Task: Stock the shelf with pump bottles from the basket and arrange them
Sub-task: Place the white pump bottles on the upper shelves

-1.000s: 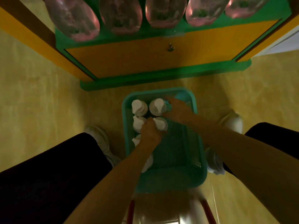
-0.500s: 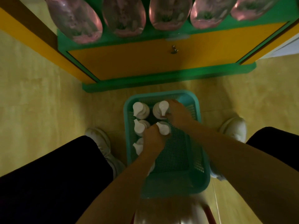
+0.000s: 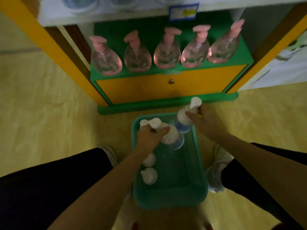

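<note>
1. We are at the lifting-out step: our right hand has its fingers curled round the neck of a white-pump bottle, which is raised above the far right corner of the teal basket, tilted toward the shelf.
2. Our left hand grips white pump tops too, with fingers wrapped round the necks; it looks like two bottles in one grasp, though blur makes the count uncertain. They hang just over the basket's far left part.
3. Two more white-pump bottles stand in the basket along its left side, below our left forearm.
4. The green shelf ahead already carries a row of five pink-pump bottles along its front edge.
5. We judge the next move calls for carrying the held bottles forward and up to the shelf, and setting them upright where room exists. The front row looks full, so a place behind it or on another level may be needed.
6. With several bottles in one hand, a slip is the main risk.
</note>
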